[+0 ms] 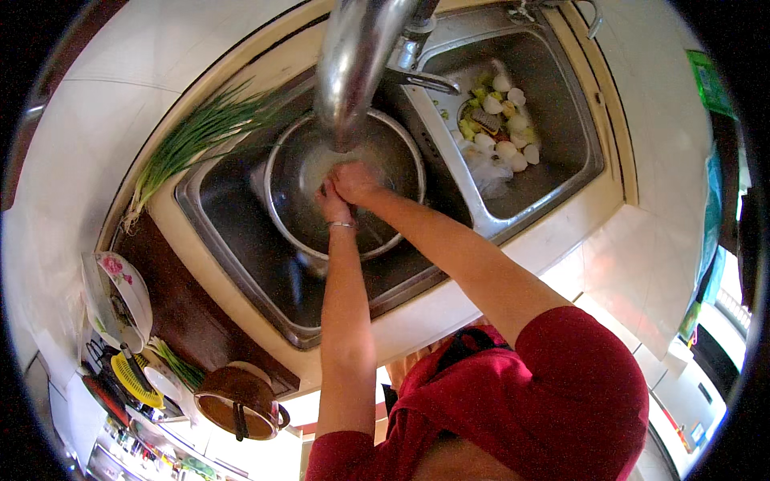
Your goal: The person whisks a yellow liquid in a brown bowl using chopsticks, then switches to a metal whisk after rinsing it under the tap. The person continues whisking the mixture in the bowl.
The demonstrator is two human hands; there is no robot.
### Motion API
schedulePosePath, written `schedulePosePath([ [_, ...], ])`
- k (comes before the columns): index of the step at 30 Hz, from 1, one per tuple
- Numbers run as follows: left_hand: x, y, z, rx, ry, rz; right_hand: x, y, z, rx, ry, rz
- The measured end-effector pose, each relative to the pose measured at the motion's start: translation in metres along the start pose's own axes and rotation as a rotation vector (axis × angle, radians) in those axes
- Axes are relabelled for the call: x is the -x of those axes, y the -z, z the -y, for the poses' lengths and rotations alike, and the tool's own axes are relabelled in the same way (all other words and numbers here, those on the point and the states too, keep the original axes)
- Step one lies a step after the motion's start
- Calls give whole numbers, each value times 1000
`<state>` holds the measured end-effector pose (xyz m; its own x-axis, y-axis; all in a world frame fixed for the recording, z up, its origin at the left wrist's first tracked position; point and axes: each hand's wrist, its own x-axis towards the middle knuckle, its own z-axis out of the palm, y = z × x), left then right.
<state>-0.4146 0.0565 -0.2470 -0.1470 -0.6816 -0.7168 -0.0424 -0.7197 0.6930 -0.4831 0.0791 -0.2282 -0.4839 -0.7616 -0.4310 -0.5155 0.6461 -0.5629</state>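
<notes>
My left hand (334, 203) and my right hand (356, 182) are pressed together over a round metal basin (415, 141). A thin bracelet (341, 225) circles my left wrist. The fingers are bunched against each other, so whether anything lies between them is hidden. Directly above them hangs a thick, shiny metal faucet spout (355, 66), close to the camera and blurred. The basin stands in the larger bowl of a stainless steel sink (240, 258). Pale, cloudy light shows inside the basin around my hands.
Eggshells (517, 123) and green scraps lie in the right sink bowl (559, 120), near a faucet lever (430, 81). Green onions (192, 141) rest along the sink's left rim. A flowered bowl (129, 288), a yellow basket (135, 379) and a brown pot (234, 397) stand at lower left.
</notes>
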Motion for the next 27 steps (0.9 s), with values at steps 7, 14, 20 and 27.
schedulePosePath([
  [7,-15,25,-24,-289,83,-83,26,19,-16,-112,-101,-80],
  [14,-60,59,18,40,275,349,33,29,1,-753,-130,60],
  [20,-13,13,-25,-55,140,-49,27,15,-10,-301,-226,10],
  [27,-21,22,-22,287,184,306,-6,1,12,-564,-170,-149],
])
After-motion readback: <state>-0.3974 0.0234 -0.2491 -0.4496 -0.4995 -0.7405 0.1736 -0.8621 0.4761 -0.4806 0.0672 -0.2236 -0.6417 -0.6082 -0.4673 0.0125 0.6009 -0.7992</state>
